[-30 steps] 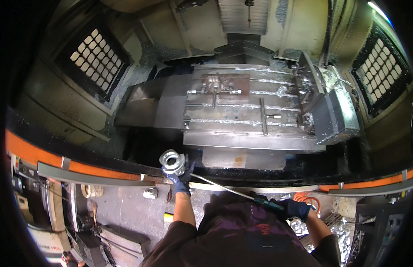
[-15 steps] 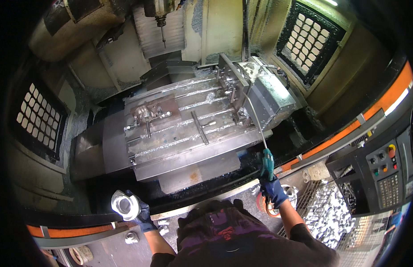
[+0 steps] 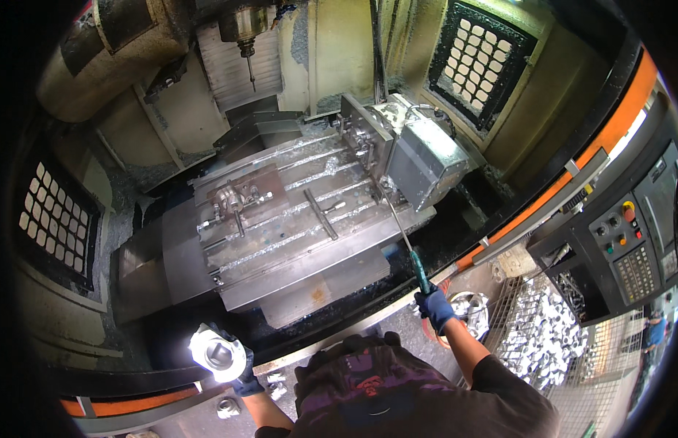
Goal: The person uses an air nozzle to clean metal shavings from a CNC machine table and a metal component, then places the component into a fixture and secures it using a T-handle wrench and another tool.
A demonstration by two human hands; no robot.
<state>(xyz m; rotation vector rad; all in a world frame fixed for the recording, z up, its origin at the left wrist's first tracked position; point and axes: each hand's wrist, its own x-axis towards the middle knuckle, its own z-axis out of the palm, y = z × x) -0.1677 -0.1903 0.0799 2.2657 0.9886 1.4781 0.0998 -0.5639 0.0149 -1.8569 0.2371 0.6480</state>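
Nearest, at 7 o'clock, the left hand [image 3: 240,376], gloved in blue, is clenched around a shiny metal part [image 3: 216,353], held up over the machine's dark sill. At 4 o'clock the right hand [image 3: 434,308], also gloved, grips the green handle of a long air wand [image 3: 405,237]; the wand's thin tube runs toward 12 o'clock, its tip near the grey block [image 3: 426,162] on the slotted table [image 3: 295,226]. Beyond, a clamp fixture [image 3: 237,198] sits on the table at 10 o'clock. Farthest, the spindle [image 3: 244,33] hangs at 12 o'clock.
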